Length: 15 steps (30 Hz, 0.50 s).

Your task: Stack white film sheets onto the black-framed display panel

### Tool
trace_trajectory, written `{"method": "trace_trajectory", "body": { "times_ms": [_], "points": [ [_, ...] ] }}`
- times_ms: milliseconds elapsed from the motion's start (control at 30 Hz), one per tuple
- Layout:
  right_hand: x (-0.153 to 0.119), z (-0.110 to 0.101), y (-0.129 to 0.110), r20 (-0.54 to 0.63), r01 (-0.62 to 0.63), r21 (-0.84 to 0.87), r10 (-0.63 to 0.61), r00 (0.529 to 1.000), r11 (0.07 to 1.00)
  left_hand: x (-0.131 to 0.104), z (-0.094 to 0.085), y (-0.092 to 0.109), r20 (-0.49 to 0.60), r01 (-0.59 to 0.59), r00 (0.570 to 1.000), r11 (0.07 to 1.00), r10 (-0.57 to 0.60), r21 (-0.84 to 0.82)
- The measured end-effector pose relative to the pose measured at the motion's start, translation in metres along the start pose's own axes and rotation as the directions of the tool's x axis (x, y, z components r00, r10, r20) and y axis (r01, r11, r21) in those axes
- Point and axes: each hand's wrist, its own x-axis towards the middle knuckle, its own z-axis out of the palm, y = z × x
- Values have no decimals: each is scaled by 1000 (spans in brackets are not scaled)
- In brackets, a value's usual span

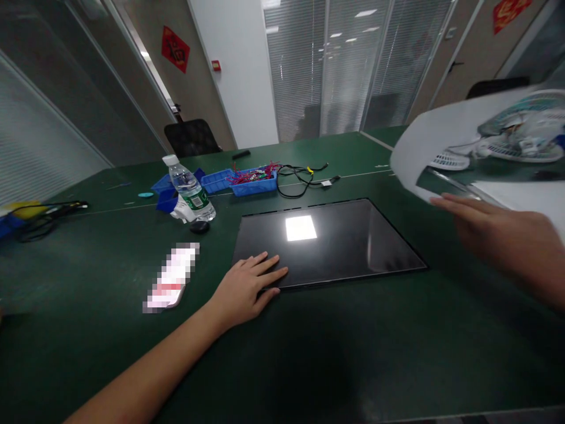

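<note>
A black flat display panel (335,241) lies on the green table, its glossy face reflecting a bright light. My left hand (249,282) rests flat on its near left corner with the fingers spread. Off to the right, my right hand (489,227) pinches the near edge of a thin white sheet (417,147), which curls up and away from the table. The sheet and this hand are slightly blurred, and the right thumb is hidden.
Behind the panel are a blue bin (253,187) of red wires and a black cable (293,182). A water bottle (189,188) leans at the left, near a pixelated phone-shaped object (172,280). Bagged white parts (521,132) lie at the far right.
</note>
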Motion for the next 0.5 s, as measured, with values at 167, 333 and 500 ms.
{"method": "trace_trajectory", "body": {
  "times_ms": [167, 333, 500],
  "points": [
    [23, 24, -109, 8, 452, -57, -452, 892, 890, -1, 5, -4, -94, -51, 994, 997, 57, 62],
    [16, 48, -184, -26, 602, 161, -607, 794, 782, -19, 4, -10, -373, -217, 895, 970, 244, 113],
    [1, 51, -199, 23, 579, 272, -607, 794, 768, -25, -5, -16, -624, 41, 781, 999, -28, 6]
  ]
}}
